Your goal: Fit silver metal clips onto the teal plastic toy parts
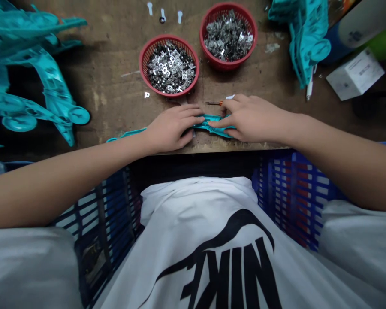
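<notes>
A long teal plastic part (209,123) lies near the front edge of the wooden table, partly hidden by both hands. My left hand (176,125) grips its left portion, fingers over the top and thumb on the near side. My right hand (244,119) holds the right end, with the index finger pressed on the part's face and the thumb along the near edge. Just beyond the right fingers shows a thin screwdriver (215,103) with an orange end; whether the hand touches it I cannot tell. Behind the hands sits a red basket (142,64) full of small metal clips.
A second red basket (225,65) of metal pieces stands farther back. Teal parts are piled left (48,77) and right (304,38). Near the right pile are a white box (355,75) and a pen (309,88). Blue crates (289,189) flank my lap.
</notes>
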The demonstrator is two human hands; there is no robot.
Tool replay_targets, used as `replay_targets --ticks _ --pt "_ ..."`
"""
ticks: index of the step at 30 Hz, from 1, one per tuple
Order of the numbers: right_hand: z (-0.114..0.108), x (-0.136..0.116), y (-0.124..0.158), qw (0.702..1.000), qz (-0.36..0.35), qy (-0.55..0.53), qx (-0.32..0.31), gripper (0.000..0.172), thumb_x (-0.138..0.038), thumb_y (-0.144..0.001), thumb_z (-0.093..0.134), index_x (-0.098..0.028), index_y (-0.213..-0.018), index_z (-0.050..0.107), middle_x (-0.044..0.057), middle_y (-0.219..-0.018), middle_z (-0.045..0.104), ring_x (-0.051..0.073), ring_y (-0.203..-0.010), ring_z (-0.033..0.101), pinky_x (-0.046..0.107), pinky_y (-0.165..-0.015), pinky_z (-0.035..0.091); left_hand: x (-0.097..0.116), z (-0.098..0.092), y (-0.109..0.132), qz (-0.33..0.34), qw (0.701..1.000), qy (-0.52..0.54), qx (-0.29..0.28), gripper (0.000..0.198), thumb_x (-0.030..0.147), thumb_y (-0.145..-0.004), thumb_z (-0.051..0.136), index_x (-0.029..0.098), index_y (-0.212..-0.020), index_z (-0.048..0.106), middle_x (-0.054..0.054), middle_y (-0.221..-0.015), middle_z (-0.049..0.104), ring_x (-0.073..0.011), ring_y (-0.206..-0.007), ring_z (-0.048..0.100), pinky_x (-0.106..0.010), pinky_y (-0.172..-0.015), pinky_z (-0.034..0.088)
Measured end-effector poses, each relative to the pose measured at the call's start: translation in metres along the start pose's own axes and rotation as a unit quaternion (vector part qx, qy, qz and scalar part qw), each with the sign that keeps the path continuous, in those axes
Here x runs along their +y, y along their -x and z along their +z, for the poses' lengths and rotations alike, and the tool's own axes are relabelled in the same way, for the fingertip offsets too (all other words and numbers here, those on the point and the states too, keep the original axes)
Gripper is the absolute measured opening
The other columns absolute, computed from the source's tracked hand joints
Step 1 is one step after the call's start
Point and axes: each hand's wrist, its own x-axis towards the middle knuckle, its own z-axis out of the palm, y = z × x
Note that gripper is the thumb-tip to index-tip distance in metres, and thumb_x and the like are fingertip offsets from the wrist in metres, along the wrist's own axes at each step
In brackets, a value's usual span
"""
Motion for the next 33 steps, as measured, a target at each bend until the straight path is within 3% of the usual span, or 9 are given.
replay_targets --ticks 3,8,15,20,24,27,30,33 --pt "0.009 0.012 0.0 0.999 -0.023 -0.036 0.024 0.053 -0.043 -0.131 0.064 -0.043 -0.18 0.084 0.014 -0.153 0.079 0.038 -0.127 0.08 0.044 -0.098 0.056 0.001 -0.003 -0.002 0.004 1.0 0.011 0.004 0.059 0.02 -0.114 0.062 0.016 -0.169 0.083 -0.022 -0.181 0.079 -0.0426 -0.171 0.077 -0.07 -0.145 0.065" --pt "0.01 0.019 0.001 0.997 -0.012 -0.072 0.03 0.056 -0.049 -0.131 0.066 -0.044 -0.185 0.079 0.009 -0.15 0.082 0.032 -0.114 0.08 0.039 -0.09 0.051 0.002 -0.004 -0.001 0.007 1.0 0.007 0.001 0.06 0.017 -0.117 0.059 0.015 -0.174 0.079 -0.021 -0.186 0.076 -0.039 -0.175 0.075 -0.067 -0.149 0.062" --pt "-0.01 -0.001 -0.002 1.0 -0.023 0.009 -0.019 0.048 -0.043 -0.131 0.068 -0.042 -0.175 0.088 0.014 -0.145 0.082 0.033 -0.115 0.08 0.039 -0.081 0.041 0.006 -0.001 0.002 0.008 1.0 -0.01 0.002 0.053 0.015 -0.118 0.061 0.012 -0.166 0.083 -0.025 -0.182 0.077 -0.041 -0.177 0.073 -0.068 -0.147 0.065" --pt "-0.023 -0.017 -0.004 0.998 -0.001 0.047 -0.048 0.047 -0.04 -0.132 0.067 -0.04 -0.174 0.088 0.017 -0.142 0.083 0.033 -0.112 0.08 0.04 -0.076 0.033 0.005 -0.001 0.001 -0.012 1.0 -0.015 -0.005 0.051 0.018 -0.117 0.062 0.017 -0.163 0.086 -0.02 -0.179 0.08 -0.0415 -0.181 0.069 -0.069 -0.145 0.067" --pt "-0.023 -0.017 -0.002 0.996 0.008 0.051 -0.069 0.051 -0.033 -0.131 0.067 -0.043 -0.178 0.085 0.017 -0.149 0.083 0.034 -0.117 0.082 0.039 -0.078 0.034 0.006 -0.002 0.001 -0.021 1.0 -0.013 -0.008 0.051 0.018 -0.116 0.064 0.017 -0.162 0.086 -0.02 -0.179 0.081 -0.0409 -0.181 0.069 -0.069 -0.145 0.067" --pt "-0.016 -0.012 -0.001 0.998 -0.007 0.047 -0.038 0.049 -0.036 -0.132 0.067 -0.041 -0.176 0.087 0.017 -0.152 0.083 0.035 -0.118 0.083 0.04 -0.082 0.041 0.007 -0.003 -0.001 -0.014 0.999 -0.027 -0.009 0.051 0.017 -0.117 0.063 0.013 -0.162 0.085 -0.023 -0.177 0.082 -0.0417 -0.178 0.072 -0.069 -0.141 0.069" --pt "-0.006 -0.012 -0.004 1.0 -0.024 0.014 0.009 0.044 -0.041 -0.133 0.068 -0.032 -0.171 0.088 0.019 -0.154 0.084 0.037 -0.127 0.084 0.042 -0.097 0.055 0.009 -0.005 -0.004 -0.002 0.998 -0.068 -0.014 0.048 0.017 -0.119 0.063 0.012 -0.162 0.085 -0.024 -0.172 0.085 -0.0414 -0.168 0.08 -0.065 -0.135 0.074" --pt "0.004 -0.021 -0.008 1.0 -0.001 -0.003 0.02 0.063 -0.049 -0.122 0.089 -0.016 -0.175 0.081 0.027 -0.165 0.082 0.046 -0.145 0.08 0.051 -0.114 0.062 0.013 -0.006 -0.008 0.009 0.994 -0.112 -0.006 0.041 0.016 -0.118 0.066 0.015 -0.153 0.088 -0.022 -0.16 0.091 -0.0387 -0.145 0.091 -0.059 -0.123 0.08"
